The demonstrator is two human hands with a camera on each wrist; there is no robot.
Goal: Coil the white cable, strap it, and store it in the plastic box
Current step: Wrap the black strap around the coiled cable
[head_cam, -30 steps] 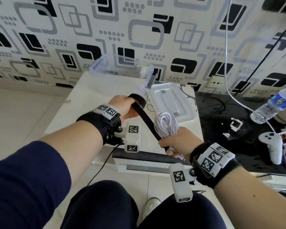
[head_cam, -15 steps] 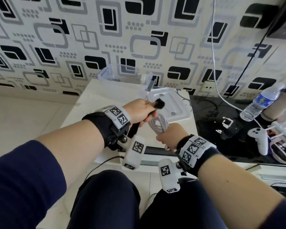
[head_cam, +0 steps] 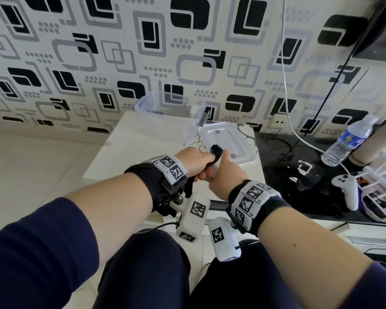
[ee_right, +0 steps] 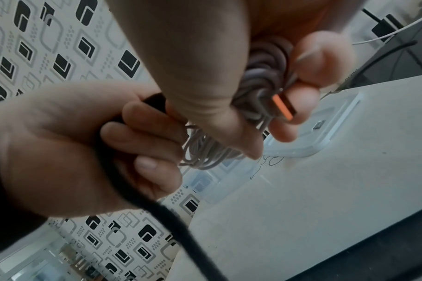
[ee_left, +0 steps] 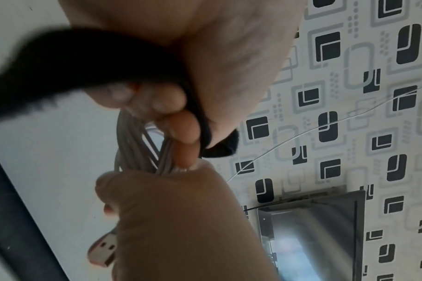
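The white cable is bunched into a coil, and my right hand grips it by one end, over the white table. Its USB plug with an orange tongue sticks out beside my right fingers. My left hand presses against the right one and grips a black strap. The strap's short end pokes up between the two hands, and its long tail hangs below my left hand. The clear plastic box stands open at the table's back by the wall.
The box's white lid lies flat on the white table, just beyond my hands. To the right, a black surface holds a water bottle, a white controller and a white rack. A thin white wire hangs down the wall.
My left hand has brought the black strap from out at the left in against the coil, and both hands now touch. The coil is mostly hidden between them.
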